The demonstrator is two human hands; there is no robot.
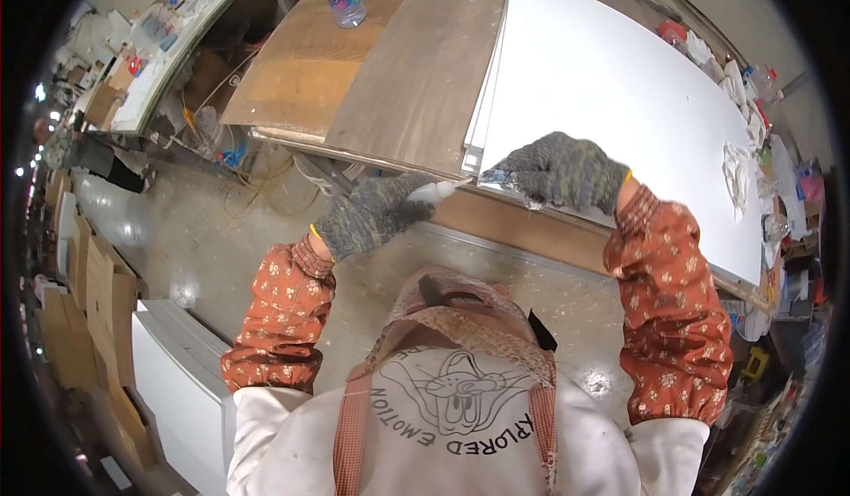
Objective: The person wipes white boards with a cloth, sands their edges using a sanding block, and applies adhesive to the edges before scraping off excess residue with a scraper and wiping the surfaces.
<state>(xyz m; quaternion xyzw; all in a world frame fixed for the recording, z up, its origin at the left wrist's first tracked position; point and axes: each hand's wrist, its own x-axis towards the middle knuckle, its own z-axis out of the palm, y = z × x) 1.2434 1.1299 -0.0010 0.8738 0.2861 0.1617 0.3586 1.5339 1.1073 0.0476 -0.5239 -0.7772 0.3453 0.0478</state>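
My left hand [376, 217], in a dark grey knit glove, is closed round a small white squeeze bottle [432, 193]. Its thin nozzle points right, close to the near left corner of a stack of white panels [611, 80]. Over that corner, my right hand [567, 173] in a matching glove has its fingers bent and drawn together. A shiny, crumpled bit [500, 180] shows at its fingertips, too small to name. The panels' left edges are slightly fanned out. My right palm is hidden from view.
The panels lie on a wooden workbench [398, 62], where a clear plastic bottle [345, 0] stands at the far left. A crumpled white scrap [736, 177] rests on the top panel's right side. More white panels [181, 390] and cardboard [106, 301] stand at lower left.
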